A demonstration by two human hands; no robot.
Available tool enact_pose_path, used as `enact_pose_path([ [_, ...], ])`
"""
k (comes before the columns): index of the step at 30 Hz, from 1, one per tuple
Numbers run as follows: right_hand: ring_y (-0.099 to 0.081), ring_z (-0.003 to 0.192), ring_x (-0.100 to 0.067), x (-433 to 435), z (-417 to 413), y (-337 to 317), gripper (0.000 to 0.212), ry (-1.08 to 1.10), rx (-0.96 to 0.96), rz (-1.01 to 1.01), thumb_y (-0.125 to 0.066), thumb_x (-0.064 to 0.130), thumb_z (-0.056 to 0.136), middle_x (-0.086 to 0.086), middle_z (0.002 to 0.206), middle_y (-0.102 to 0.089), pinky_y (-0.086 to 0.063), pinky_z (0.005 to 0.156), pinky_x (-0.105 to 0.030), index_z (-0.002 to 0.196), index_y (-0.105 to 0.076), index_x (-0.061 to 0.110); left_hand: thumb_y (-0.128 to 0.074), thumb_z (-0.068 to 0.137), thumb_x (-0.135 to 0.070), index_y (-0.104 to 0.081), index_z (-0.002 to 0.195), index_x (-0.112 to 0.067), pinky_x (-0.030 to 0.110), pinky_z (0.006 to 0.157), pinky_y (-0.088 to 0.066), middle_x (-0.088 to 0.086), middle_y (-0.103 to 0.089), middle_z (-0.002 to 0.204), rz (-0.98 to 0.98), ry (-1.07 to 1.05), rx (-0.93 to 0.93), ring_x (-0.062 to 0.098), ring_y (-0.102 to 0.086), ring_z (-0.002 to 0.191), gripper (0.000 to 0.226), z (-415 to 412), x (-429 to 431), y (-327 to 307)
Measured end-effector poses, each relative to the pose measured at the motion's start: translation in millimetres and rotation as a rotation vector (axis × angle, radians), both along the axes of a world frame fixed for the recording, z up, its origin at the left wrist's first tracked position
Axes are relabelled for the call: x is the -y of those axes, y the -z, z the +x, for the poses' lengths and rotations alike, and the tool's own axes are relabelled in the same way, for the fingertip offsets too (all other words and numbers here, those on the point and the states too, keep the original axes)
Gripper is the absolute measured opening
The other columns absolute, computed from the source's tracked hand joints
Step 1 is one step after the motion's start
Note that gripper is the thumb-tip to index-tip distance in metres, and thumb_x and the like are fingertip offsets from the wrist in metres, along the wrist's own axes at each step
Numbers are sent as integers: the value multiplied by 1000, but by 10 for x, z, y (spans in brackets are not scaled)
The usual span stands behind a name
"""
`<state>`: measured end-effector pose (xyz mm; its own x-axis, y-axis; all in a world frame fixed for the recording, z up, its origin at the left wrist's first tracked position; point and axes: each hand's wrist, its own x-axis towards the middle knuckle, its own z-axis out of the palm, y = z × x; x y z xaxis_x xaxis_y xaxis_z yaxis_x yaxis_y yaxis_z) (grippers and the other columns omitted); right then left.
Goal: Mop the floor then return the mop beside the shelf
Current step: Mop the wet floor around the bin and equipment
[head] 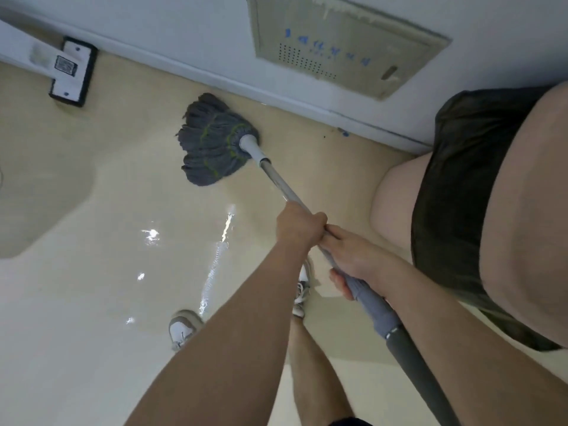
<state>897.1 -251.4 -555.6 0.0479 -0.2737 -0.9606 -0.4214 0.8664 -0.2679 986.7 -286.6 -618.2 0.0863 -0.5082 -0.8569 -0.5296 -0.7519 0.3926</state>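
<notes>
While hands (325, 241) grip mop (215, 139), wall panel (341, 41) lettering unreadable.

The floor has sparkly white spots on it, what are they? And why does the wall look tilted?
In the head view, the white spots are glare: light bouncing off the wet, shiny floor just left of the left hand. In the same view the wall looks slanted because the wide-angle camera is tilted, and the person's arms look stretched near the bottom edge. The mop head looks fairly sharp.

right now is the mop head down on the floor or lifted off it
Down on the floor: the grey mop head lies splayed flat against the floor near the baseboard, its strands fanned out.
</notes>
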Motion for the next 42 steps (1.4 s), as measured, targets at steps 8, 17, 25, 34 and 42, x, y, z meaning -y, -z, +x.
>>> enact_pose_path([
  [8,-36,35,-19,-790,-944,-425,26,478,-130,156,-35,41,104,-7,43,-42,-35,37,-24,96,-51,22,-59,91,-24,-58,109,-2,34,82,-49,16,-64,102,68,424,-187,35,-62,112,28,-1182,-480,-332],
  [17,-37,31,-11,-1324,-1033,-525,21,703,-134,263,-37,40,104,-6,45,-43,-35,35,-17,103,-54,28,-59,89,-24,-57,103,-7,35,76,-48,9,-53,92,97,518,-237,36,-63,109,22,-1340,-1028,-340],
  [25,-42,29,-11,-1579,165,-304,30,438,-108,119,-29,40,105,-3,54,-44,-37,36,-22,128,-44,28,-60,86,-25,-51,122,-4,37,88,-51,15,-62,120,98,296,-156,33,-61,110,43,-87,-1382,-108],
  [34,-40,25,-18,-1789,2281,124,32,120,127,42,-24,29,102,-9,49,-46,-42,42,-27,124,-39,10,-57,87,-20,-46,125,0,30,58,-38,5,-52,88,47,103,52,22,-51,75,44,2249,-1618,55],
  [42,-36,36,-20,-2267,1996,4,28,88,65,137,-28,37,100,-7,43,-43,-35,41,-25,115,-45,21,-51,88,-22,-31,134,2,41,83,-56,17,-64,97,105,133,64,36,-66,91,56,2022,-2192,-52],
])
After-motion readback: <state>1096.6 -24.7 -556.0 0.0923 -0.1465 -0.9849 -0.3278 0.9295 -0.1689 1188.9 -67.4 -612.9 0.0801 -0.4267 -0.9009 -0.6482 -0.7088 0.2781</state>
